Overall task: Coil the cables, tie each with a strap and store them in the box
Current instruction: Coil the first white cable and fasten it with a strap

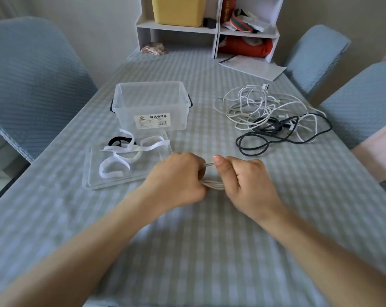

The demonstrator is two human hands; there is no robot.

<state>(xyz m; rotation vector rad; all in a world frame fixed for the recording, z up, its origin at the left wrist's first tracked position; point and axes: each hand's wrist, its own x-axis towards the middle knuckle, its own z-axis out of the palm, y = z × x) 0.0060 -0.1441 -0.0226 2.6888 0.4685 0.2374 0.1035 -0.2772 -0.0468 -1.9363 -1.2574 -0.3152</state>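
A coiled white cable [212,183] stretches between my two hands just above the table's middle. My left hand [178,178] is closed around its left end and my right hand [243,180] grips its right end, thumb up. A clear plastic box [152,105] with a label stands open behind them. In front of it lies the clear lid [92,173], holding several white straps [121,160] and a black strap [117,141]. A tangle of white cables [254,105] and a black cable [276,131] lies to the right.
The table wears a checked cloth [187,240]. A white shelf unit [209,25] with a yellow bin [178,9] stands at the far end, and a paper sheet [251,67] lies near it. Blue-covered chairs [28,80] flank both sides.
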